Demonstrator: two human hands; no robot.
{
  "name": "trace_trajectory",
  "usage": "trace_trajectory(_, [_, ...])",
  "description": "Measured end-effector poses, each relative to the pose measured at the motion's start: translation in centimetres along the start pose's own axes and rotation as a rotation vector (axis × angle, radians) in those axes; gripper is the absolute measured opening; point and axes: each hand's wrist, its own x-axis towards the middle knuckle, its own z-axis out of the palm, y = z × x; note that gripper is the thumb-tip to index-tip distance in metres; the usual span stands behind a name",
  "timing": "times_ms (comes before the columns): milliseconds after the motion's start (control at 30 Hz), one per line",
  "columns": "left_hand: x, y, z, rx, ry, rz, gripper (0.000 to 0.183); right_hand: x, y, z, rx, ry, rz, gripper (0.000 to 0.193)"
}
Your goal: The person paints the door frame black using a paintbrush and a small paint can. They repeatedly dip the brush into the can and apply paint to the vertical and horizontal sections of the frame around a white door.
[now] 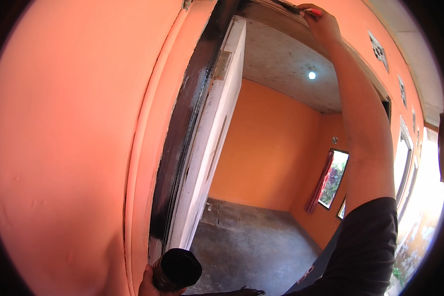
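My right hand (325, 28) is raised to the top of the doorway, its fingers closed on the red handle of a paintbrush (312, 11). The brush's dark bristle end lies along the top beam of the door frame (281, 18), where part of the wood is dark. Low at the left, my left hand (146, 284) grips a round container (178, 269) that looks black inside. Glossy black paint covers most of the left door post (188, 118); its lowest stretch is pale. Only a part of the left hand shows beside the container.
A white door (224, 108) stands open inward, next to the left post. Salmon-coloured wall (84, 148) spreads to the left. Beyond the doorway lie a grey floor (246, 241), orange walls, a lit bulb (312, 75) and a window with a red curtain (320, 182).
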Motion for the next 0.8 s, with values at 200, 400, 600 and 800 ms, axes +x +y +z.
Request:
trace_trajectory(200, [0.2,-0.4,-3.5,0.023,-0.002,-0.079,0.059,-0.8,2.3,-1.2,0.030,0.060,-0.062,0.022])
trace_trajectory(400, [-0.3,0.1,-3.5,-0.064,0.061,-0.121,0.060,0.5,0.4,-1.7,0.321,0.110,-0.184,0.016])
trace_trajectory(600, [-0.4,0.2,-3.6,-0.032,0.002,-0.114,0.062,2.1,-4.0,0.6,0.470,0.024,-0.089,0.014])
trace_trajectory(800, [0.1,-0.1,-4.5,-0.068,0.008,-0.110,0.062,2.4,-5.7,2.6,0.362,0.053,-0.088,0.020])
